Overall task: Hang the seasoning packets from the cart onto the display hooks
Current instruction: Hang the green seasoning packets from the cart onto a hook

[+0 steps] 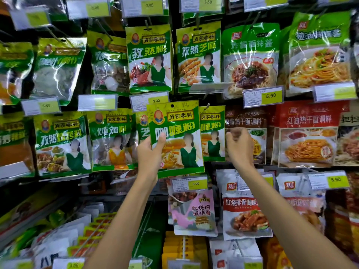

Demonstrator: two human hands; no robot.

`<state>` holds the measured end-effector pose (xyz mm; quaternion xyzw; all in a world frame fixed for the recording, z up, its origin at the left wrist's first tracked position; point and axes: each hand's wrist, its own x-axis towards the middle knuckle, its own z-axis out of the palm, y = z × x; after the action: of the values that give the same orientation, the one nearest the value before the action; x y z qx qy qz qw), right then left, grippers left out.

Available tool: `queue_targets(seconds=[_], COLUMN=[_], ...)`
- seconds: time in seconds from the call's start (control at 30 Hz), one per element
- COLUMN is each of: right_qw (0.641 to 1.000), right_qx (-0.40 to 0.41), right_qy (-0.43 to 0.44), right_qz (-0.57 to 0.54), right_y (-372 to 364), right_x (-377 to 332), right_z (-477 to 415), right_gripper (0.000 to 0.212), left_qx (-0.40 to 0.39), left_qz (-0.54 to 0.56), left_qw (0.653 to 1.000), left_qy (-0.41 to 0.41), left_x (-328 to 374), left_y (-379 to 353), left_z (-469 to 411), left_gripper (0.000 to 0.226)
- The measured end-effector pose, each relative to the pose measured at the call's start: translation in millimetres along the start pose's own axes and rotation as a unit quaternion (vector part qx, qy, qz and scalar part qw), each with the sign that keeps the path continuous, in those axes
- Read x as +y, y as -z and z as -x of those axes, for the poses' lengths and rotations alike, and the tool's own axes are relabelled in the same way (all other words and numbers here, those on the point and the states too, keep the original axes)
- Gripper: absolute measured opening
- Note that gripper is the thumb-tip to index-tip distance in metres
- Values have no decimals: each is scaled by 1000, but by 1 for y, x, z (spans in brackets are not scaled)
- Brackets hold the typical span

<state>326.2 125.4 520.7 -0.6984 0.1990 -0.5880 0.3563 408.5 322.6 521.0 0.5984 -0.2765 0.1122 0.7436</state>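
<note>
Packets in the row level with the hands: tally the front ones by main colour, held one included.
Green packets: 6, held packet included
Brown packet: 1
Red packet: 1
Pale packet, cut by the right edge: 1
Total: 9

Bright, even light falls from overhead. White glare streaks the glossy noodle packets (250,55) up and right of my hands (150,152). Far left of them wrappers (56,68) smear and bend; below them the shelves (38,210) sit dim.
</note>
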Motion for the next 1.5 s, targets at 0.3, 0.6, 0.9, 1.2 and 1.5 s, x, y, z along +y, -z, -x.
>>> queue_targets(seconds=[0.3,0.6,0.9,1.2,1.5], right_qw=[963,962,966,959,958], right_qx=[-217,-179,-153,-161,-156], right_qy=[-45,-63,-72,-106,-142], right_qz=[-154,-198,-197,-209,-192], right_y=[-6,11,15,10,-5], right_x=[-38,-16,-22,-27,-20], right_z=[14,7,-10,-19,-30], right_gripper=[40,27,33,29,19], left_qx=[-46,152,187,167,193], left_qz=[8,-251,-419,-414,-421], left_qw=[999,881,729,725,711], left_qy=[7,-372,-509,-524,-529], left_x=[3,17,14,9,8], left_y=[-39,-11,-2,1,-2], left_z=[12,-28,-98,-104,-103], left_gripper=[44,19,35,35,35])
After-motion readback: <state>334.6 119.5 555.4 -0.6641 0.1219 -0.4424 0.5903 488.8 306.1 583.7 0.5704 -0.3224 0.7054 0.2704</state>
